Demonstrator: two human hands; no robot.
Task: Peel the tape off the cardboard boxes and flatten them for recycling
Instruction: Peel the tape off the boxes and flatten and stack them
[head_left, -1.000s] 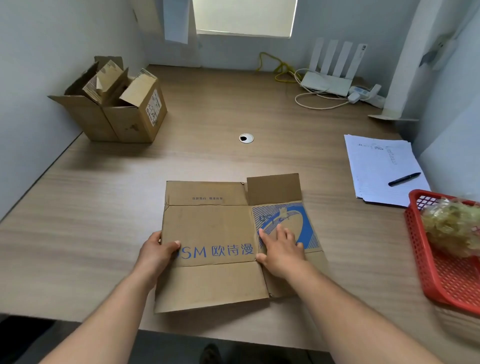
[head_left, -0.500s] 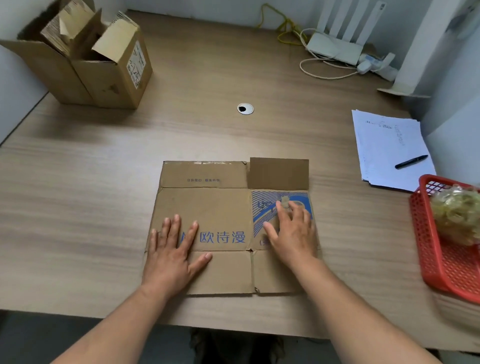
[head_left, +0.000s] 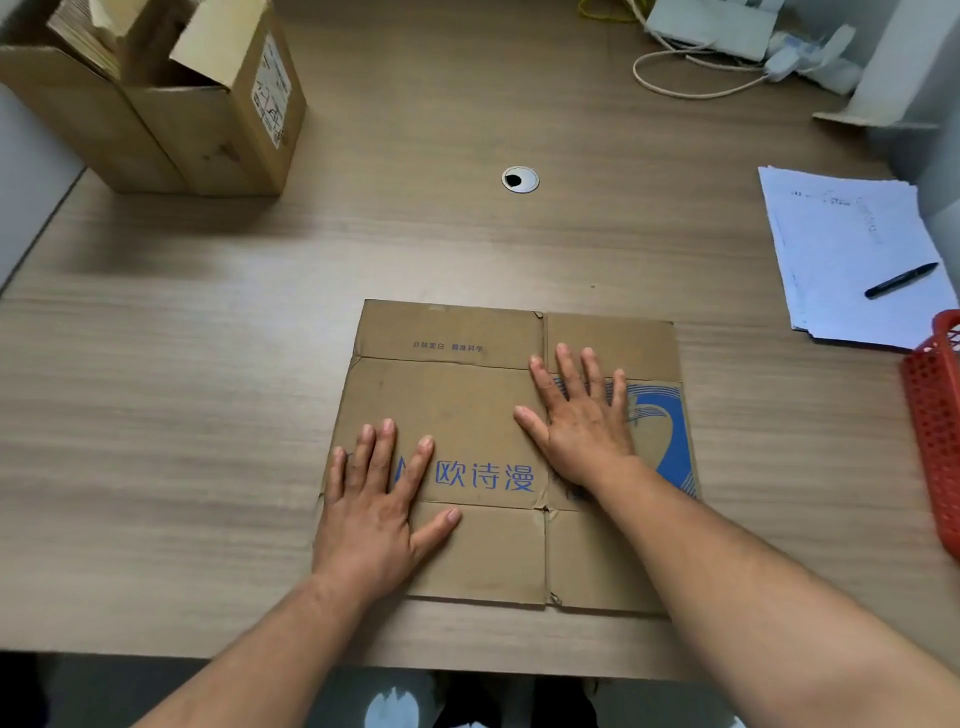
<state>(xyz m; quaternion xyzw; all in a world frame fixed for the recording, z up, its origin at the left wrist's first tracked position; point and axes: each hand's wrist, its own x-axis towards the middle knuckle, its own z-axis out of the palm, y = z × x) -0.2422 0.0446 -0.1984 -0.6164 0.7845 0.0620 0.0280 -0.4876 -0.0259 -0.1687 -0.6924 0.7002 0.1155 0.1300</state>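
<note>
My left hand (head_left: 374, 514) lies flat, fingers spread, on the near left part of the flattened box (head_left: 467, 410). The palm covers the crease between the main panel and the near flap. My right hand (head_left: 582, 421) is flat and spread too, palm down where the plain brown panel meets the one with a blue curved print. Its fingertips reach the fold of the far flap.

The box is matte brown corrugated card, a rough rectangle cut by straight creases into panels and flaps. Blue characters run across its middle between my hands. It rests near the front edge of the worktop (head_left: 208, 415), a pale wood-grain laminate with fine horizontal streaks.

At the far left corner stand a plain open box (head_left: 78, 114) and, touching it, a labelled box (head_left: 208, 140) with a white sticker (head_left: 270, 93) on its side. Both have their flaps up.

A round metal grommet (head_left: 520, 180) is set into the worktop beyond the flattened box. To the right lies a stack of white papers (head_left: 841, 249) with a black pen (head_left: 901, 280) on top. Just beside the papers is a red plastic mesh basket (head_left: 935, 426), cut off by the frame edge. A pale cable (head_left: 691, 83) loops near the far right corner.
</note>
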